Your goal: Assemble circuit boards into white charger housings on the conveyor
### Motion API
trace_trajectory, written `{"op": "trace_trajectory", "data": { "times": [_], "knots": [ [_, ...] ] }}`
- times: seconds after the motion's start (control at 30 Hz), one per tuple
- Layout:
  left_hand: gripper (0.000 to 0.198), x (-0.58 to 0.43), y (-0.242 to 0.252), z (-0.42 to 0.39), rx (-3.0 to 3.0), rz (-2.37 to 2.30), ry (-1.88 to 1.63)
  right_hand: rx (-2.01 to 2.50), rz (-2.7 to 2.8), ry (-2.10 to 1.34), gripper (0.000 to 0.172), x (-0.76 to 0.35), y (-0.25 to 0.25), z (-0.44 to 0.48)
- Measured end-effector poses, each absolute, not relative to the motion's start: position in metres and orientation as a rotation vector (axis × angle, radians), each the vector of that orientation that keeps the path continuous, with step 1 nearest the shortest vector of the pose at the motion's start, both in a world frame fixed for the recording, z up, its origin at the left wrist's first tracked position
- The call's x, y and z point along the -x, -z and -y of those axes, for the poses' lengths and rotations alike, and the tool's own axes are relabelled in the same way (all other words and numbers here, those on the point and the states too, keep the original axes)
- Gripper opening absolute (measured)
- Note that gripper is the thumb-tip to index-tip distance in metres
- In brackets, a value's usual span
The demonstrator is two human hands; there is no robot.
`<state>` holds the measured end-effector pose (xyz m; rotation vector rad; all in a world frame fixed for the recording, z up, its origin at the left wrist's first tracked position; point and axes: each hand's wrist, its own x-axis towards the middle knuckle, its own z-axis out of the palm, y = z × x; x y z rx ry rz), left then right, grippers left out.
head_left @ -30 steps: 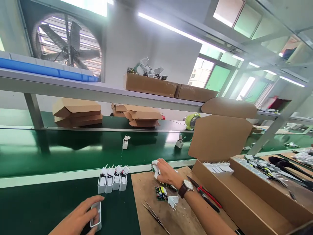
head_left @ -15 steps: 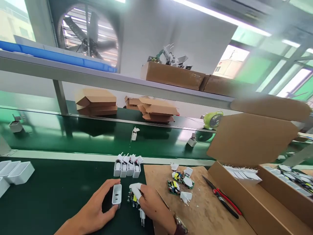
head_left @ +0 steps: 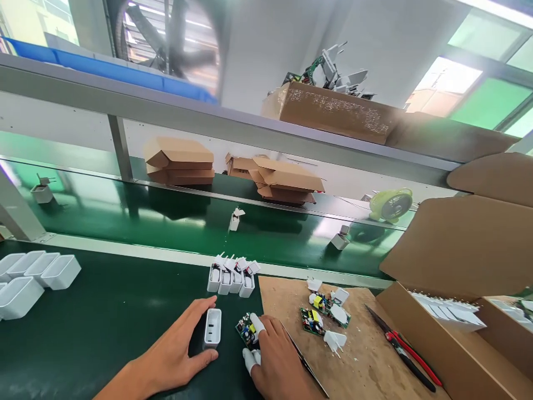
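A white rectangular housing with slots inside stands on the dark green table. My left hand curves around its left side, thumb at the lower edge and fingers at the top, thumb and fingers apart. To the right, my right hand, with white covers on its fingertips, pinches a circuit board with yellow and black parts. Tweezers lie along that hand's right side. Behind the hands stands a row of filled white housings. More boards with white plug pieces rest on the brown board.
Open white housings stand at the left. Red-and-black pliers lie beside a large open carton at the right. A green conveyor carrying white chargers crosses behind, below a shelf with boxes. A small green fan stands farther back.
The view has shifted, moving the scene's objects mostly rightward in the frame. My right hand has turned the board, and the white plug piece that hung below it is now hidden from sight.
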<state>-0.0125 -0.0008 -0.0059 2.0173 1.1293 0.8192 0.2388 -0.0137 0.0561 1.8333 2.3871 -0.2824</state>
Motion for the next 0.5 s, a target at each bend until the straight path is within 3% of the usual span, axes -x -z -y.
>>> {"op": "trace_trajectory", "data": {
  "times": [0.1, 0.2, 0.27, 0.37, 0.5],
  "knots": [
    [0.079, 0.01, 0.005, -0.001, -1.979, -1.144, -0.786, -1.728, -2.483, 0.328, 0.057, -0.241, -0.057, 0.013],
    [0.076, 0.01, 0.004, -0.002, -1.963, -1.158, -0.781, -1.804, -2.502, 0.328, 0.045, -0.244, -0.051, 0.012],
    [0.079, 0.011, 0.005, -0.001, -1.973, -1.148, -0.801, -1.867, -2.628, 0.377, 0.046, -0.246, -0.047, 0.01],
    [0.086, 0.011, 0.007, 0.0, -2.013, -1.092, -0.878, -1.863, -2.932, 0.646, 0.061, -0.25, -0.044, 0.009],
    [0.085, 0.003, 0.013, -0.003, -2.001, -1.198, -0.963, -2.01, -2.943, 1.157, 0.066, -0.256, -0.039, 0.01]
  ]
}}
